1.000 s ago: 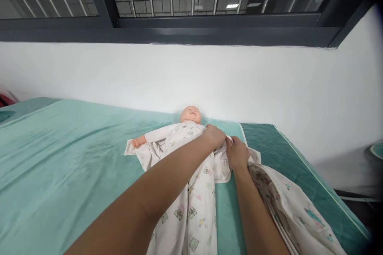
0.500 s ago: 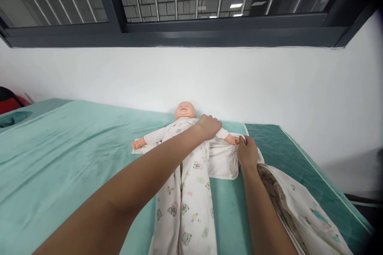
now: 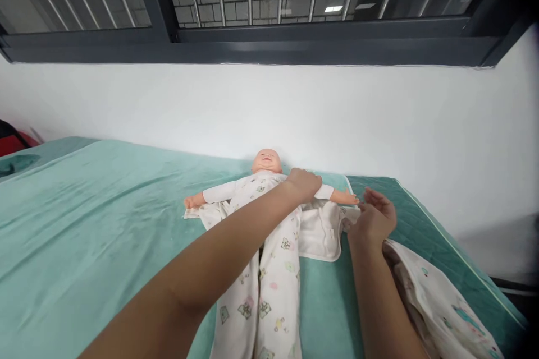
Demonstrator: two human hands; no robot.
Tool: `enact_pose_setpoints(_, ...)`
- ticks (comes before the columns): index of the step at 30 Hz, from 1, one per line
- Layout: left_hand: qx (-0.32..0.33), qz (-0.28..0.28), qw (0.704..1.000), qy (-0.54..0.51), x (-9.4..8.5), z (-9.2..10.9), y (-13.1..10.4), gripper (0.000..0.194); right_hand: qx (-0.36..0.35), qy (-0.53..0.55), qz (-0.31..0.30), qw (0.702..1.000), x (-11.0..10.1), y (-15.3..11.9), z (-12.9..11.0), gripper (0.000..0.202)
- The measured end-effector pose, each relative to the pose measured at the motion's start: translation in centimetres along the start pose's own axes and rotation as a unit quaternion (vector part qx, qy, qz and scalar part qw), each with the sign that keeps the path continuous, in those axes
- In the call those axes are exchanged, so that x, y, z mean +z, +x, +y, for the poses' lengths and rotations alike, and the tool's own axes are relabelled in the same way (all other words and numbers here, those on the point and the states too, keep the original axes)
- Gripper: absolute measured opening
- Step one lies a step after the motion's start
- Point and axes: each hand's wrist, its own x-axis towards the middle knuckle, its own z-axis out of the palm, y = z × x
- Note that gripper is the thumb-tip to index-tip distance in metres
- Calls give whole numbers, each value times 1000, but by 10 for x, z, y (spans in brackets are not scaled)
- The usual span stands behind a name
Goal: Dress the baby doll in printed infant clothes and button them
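Note:
A baby doll (image 3: 267, 161) lies on its back in a white romper with small bear prints (image 3: 269, 291), arms stretched to both sides. My left hand (image 3: 305, 184) is closed around the doll's sleeved arm on the right side; its fingertips are hidden behind the hand. Just beyond the doll's bare hand (image 3: 345, 197) is my right hand (image 3: 374, 216), fingers loosely curled and apart, holding nothing that I can see. White cloth (image 3: 322, 233) is spread beneath that arm, bunched near my right wrist.
A light green sheet (image 3: 105, 224) covers the surface, with a darker green quilted cover (image 3: 421, 235) at the right. A folded white printed cloth (image 3: 446, 303) lies beside my right forearm. Behind stands a white wall (image 3: 189, 106) below a dark-framed window (image 3: 295, 47).
My right hand has let go of the cloth by the doll's hand, moved right and opened. The doll's arm now reaches further out of the sleeve. My left hand has shifted slightly right.

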Motion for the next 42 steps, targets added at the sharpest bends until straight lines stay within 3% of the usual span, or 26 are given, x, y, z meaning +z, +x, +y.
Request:
enact_pose_setpoints(2, -5, -9, 1000, -9, 1, 8, -1, 37, -97, -69, 15, 993, 4, -8, -7, 36)
enact_pose_setpoints(4, -6, 20, 999, -26, 0, 9, -17, 34, -138, -105, -35, 984, 11, -19, -14, 36)
enact_pose_setpoints(7, -26, 182, 978, -97, 2, -6, -66, 26, -96, -70, -183, 976, 23, -39, -24, 31)
enact_pose_setpoints(9, -72, 313, 929, -185, 13, -25, -105, 27, -62, -63, -291, 953, 30, -55, -30, 30)
enact_pose_setpoints(11, -105, 384, 871, -289, 31, -47, -136, 28, -44, -97, -380, 919, 35, -72, -35, 35)
enact_pose_setpoints(13, -123, 379, 845, -356, 53, -64, -155, 33, -34, -138, -449, 882, 38, -87, -38, 45)
enact_pose_setpoints(16, -128, 320, 849, -402, 80, -75, -160, 52, -8, -178, -510, 841, 39, -100, -40, 60)
enact_pose_setpoints(21, -109, 284, 843, -444, 91, -71, -151, 57, 55, -214, -508, 832, 40, -102, -42, 67)
enact_pose_setpoints(26, -84, 352, 842, -400, 93, -65, -149, 46, 62, -231, -510, 826, 39, -101, -43, 69)
enact_pose_setpoints(34, 39, 533, 824, -189, 94, -51, -150, 27, -55, -226, -554, 799, 34, -91, -37, 70)
enact_pose_setpoints(38, 74, 571, 804, -151, 96, -48, -152, 20, -139, -206, -561, 790, 35, -90, -39, 52)
enact_pose_setpoints(42, 78, 571, 805, -141, 100, -48, -153, 20, -180, -198, -552, 790, 36, -94, -44, 35)
